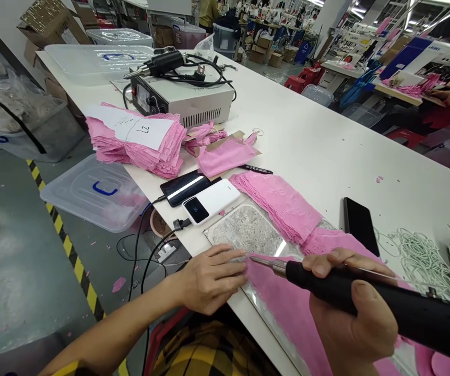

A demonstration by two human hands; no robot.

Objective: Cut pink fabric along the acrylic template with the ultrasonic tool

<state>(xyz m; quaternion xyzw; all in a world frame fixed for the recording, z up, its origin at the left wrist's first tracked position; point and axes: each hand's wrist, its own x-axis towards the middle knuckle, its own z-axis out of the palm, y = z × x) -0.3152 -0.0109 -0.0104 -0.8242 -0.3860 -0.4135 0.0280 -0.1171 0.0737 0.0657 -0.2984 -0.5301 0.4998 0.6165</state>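
Note:
My right hand [356, 313] grips a thick black handpiece [334, 287] with a tapered metal tip. The tip points left and sits at the edge of a pink fabric piece [283, 297], close to my left fingertips; whether it touches the cloth I cannot tell. My left hand [213, 279] lies palm down with fingers stretched out at the fabric's left end, holding nothing. Beneath the cloth is a clear-edged board with a speckled grey-white surface [244, 230]. A stack of pink lace pieces [277, 203] overlaps the board's far side.
A white power bank [212, 200] and a dark phone [184, 187] lie beyond my left hand. Farther back are a labelled pink fabric bundle [139, 138] and a control box [193, 99] bearing another handpiece [162, 63]. At right are a black phone [360, 224] and tangled pale cord [421, 258].

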